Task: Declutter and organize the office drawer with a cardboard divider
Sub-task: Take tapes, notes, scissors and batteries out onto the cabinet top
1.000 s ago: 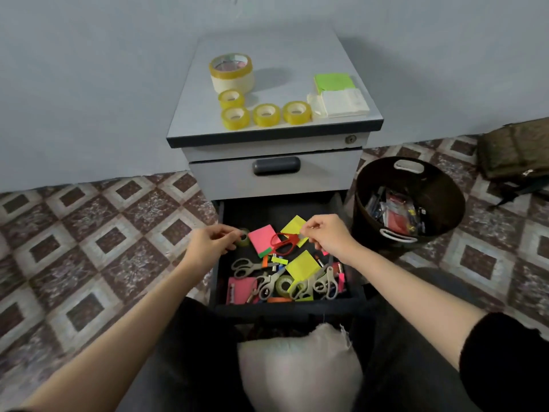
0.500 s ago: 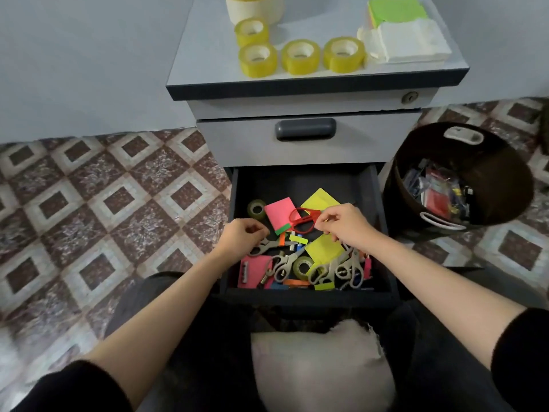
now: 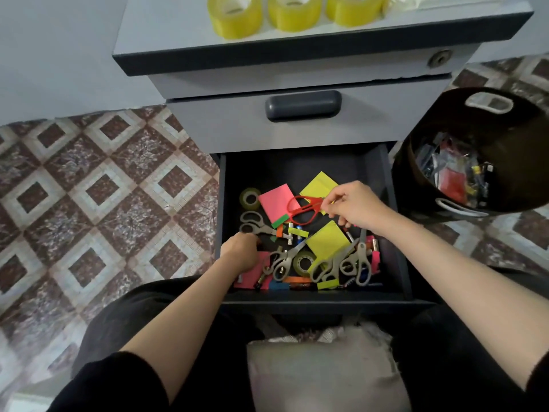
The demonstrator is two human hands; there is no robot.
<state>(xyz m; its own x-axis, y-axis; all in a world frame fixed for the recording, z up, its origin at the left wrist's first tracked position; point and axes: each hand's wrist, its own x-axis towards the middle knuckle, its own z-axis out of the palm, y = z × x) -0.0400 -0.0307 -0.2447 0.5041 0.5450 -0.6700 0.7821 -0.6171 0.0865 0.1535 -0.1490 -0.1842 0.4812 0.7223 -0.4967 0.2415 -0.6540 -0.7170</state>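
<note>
A: Head cam, what's new?
B: L hand (image 3: 242,251) has dropped from tape roll (image 3: 250,199) to grey scissors (image 3: 255,226), drawer (image 3: 312,304) lower left; grip unclear. R hand (image 3: 353,208) pinches red scissors (image 3: 303,208), frame ctr. Emptying's barely begun; no divider visible.

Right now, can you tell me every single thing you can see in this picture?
yellow tape rolls: three, yellow, cabinet top
cabinet: one, grey, by the wall
drawer: one, dark, pulled open
clear tape rolls: two, see-through, in drawer
sticky pads: two yellow, two pink, in drawer
red scissors: one, red, on a pink pad
grey scissors: at least four, grey, drawer's left and front
basket: one, black, right of cabinet, holds clutter
cushion: one, pale, between the knees
left hand: one, at the drawer's left by grey scissors, grip hidden
right hand: one, pinching the red scissors' end
</note>
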